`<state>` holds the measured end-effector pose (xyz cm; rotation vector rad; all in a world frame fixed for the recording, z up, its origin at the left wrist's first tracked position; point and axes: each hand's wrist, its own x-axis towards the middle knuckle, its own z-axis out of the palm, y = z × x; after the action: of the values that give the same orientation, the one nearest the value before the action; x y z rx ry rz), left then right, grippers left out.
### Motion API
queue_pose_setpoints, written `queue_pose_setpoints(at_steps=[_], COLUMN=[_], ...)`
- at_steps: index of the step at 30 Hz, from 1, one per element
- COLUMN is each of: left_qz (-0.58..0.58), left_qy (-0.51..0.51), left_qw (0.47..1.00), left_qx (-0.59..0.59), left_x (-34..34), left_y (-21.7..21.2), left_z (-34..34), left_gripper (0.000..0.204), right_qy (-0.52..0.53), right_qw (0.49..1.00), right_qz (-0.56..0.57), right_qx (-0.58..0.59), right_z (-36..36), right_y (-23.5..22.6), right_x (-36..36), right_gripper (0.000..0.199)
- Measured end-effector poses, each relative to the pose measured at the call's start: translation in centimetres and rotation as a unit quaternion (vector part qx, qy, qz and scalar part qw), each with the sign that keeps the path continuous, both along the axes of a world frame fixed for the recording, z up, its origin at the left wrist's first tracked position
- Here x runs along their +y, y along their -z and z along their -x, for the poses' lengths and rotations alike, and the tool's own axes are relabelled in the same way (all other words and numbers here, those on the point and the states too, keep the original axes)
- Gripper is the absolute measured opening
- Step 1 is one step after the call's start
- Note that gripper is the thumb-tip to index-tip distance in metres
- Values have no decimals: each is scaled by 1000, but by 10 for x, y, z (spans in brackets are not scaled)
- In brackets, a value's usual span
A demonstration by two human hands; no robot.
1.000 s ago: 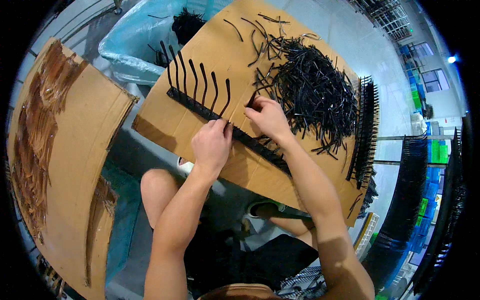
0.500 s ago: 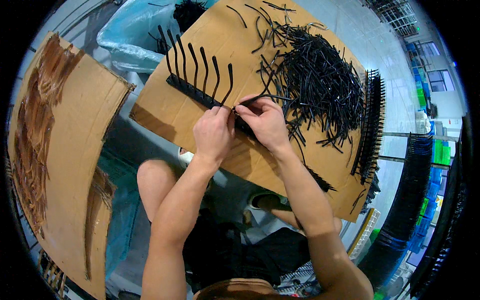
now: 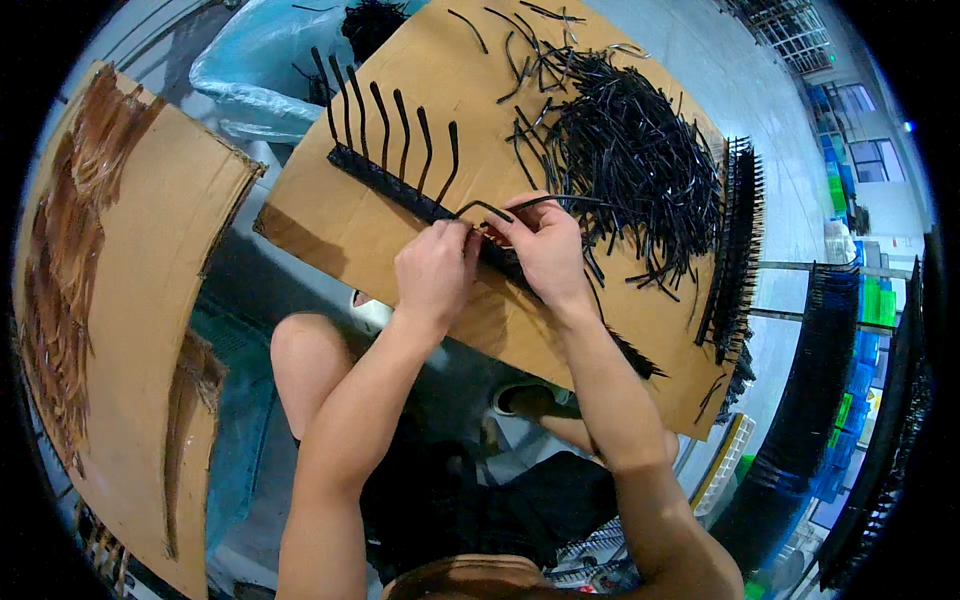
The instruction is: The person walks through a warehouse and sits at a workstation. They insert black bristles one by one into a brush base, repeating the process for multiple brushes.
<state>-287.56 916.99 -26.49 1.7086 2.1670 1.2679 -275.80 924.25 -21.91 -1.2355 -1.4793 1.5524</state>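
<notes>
Black strip (image 3: 385, 183) seemingly part-filled, loose pile (image 3: 640, 160) left
Left hand (image 3: 435, 268) pinches it; right hand (image 3: 550, 250) holds a bent rod (image 3: 485, 205) near standing rods (image 3: 403, 135).

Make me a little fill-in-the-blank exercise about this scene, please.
1. The pile of black rods lies on a tan sheet of ____.
2. The hand nearer that pile is the person's ____ one.
3. Other rods stick out from a black strip, to the pile's ____.
4. The plastic bag is pale ____.

Missing words: cardboard; right; left; blue.
</notes>
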Motion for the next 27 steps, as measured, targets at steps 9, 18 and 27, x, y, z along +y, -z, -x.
queue_pose_setpoints(at_steps=[9, 18, 27], left_qz=[-36, 67, -27], left_qy=[8, -42, -27], left_qw=[999, 994, 999], left_qx=[1, -80, -6], left_x=[4, -8, 2], left_y=[2, -13, -7], left_z=[1, 2, 15], left_gripper=[9, 12, 8], right_qy=[-21, -124, -187], right_qw=[987, 973, 904], right_qz=[-123, -176, -359], right_qx=[-101, -81, -140], right_z=[0, -2, 13], right_y=[3, -7, -7], right_x=[-5, -1, 16], right_gripper=[14, 21, 16])
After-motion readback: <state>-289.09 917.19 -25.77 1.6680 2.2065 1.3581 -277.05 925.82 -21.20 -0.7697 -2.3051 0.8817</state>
